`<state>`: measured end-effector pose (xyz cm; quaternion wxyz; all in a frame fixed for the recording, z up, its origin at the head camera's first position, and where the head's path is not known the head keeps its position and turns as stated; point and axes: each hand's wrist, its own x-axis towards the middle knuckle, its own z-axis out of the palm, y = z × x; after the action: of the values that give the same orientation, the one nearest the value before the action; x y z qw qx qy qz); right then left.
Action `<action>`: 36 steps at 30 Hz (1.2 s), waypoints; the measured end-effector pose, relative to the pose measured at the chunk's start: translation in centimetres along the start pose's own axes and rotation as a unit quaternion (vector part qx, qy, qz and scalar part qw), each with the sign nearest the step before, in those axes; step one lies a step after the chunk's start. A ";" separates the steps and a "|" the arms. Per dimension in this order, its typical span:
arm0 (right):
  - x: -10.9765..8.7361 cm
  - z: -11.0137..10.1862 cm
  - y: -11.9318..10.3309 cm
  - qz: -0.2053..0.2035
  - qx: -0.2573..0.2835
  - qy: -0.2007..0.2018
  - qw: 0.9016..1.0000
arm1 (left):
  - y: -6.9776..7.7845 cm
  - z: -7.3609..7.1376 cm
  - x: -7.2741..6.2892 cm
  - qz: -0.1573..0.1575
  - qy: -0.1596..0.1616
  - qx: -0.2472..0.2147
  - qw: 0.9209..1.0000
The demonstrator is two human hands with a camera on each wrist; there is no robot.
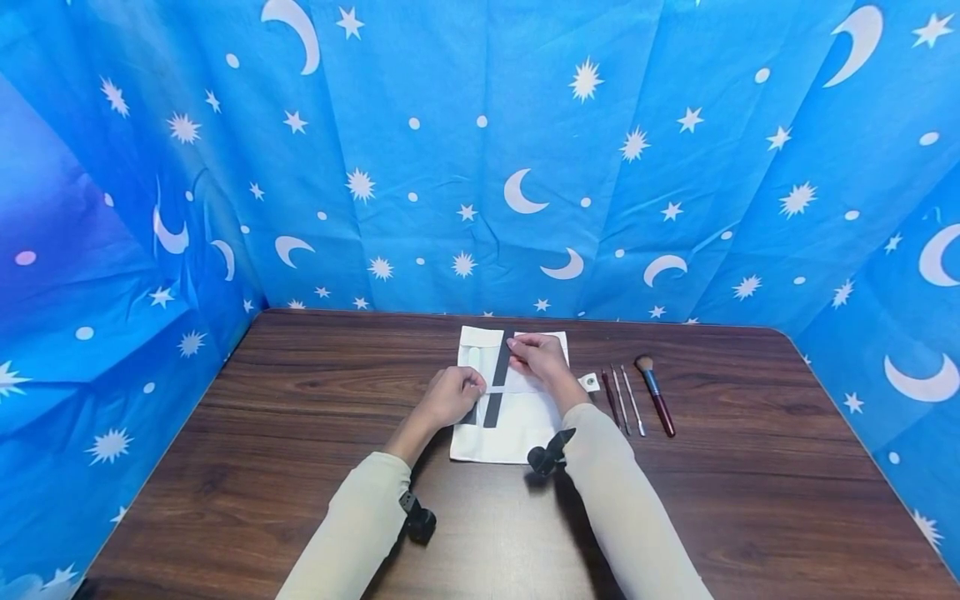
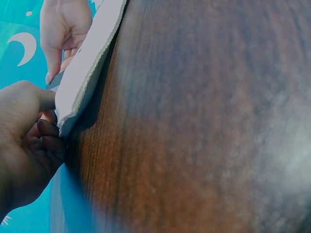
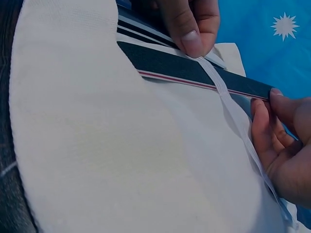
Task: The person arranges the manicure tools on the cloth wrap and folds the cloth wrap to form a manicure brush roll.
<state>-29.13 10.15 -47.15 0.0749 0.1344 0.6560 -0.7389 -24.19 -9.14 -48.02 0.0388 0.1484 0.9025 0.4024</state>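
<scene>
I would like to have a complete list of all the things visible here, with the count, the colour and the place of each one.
Cloth backdrop: count unclear, blue with pale moons and stars, behind and beside the table
Table: 1, dark brown, under everything
Fabric case: 1, white, on the table
Snap tab: 1, white, at the case's right edge
Elastic strap: 1, white, across the case
Flat file: 1, black, under the strap
Other flat strips: count unclear, dark and white, left of the file
Slim tools: 3, one dark red, two silvery, right of the case
Brush: 1, brown bristles, dark red handle, right of the slim tools
Wrist devices: 2, black, one per wrist
Sleeves: 2, cream, on the forearms
Left hand: 1, bare, at the strap
Right hand: 1, bare, at the file's far end
</scene>
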 end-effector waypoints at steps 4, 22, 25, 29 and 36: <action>0.0 -0.1 0.0 -0.001 -0.007 -0.005 1.000 | 0.1 0.0 0.0 0.001 0.001 0.002 1.000; -0.1 1.1 0.5 -0.067 -0.072 0.021 0.995 | 0.1 -0.1 -0.1 0.005 0.001 0.000 1.000; 0.0 1.1 0.4 -0.068 -0.112 -0.005 0.991 | 0.2 -0.1 -0.1 0.010 0.000 0.003 1.000; 0.1 0.6 0.2 -0.058 -0.134 -0.065 0.987 | 0.3 -0.3 -0.1 0.015 0.003 0.000 1.000; 0.1 -0.6 -0.2 -0.012 -0.151 -0.145 0.978 | 0.3 -0.2 -0.1 0.008 0.003 0.002 1.000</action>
<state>-29.26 10.76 -47.01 0.1795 0.0052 0.7436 -0.6440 -24.07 -9.14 -47.70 0.0324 0.1542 0.9024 0.4011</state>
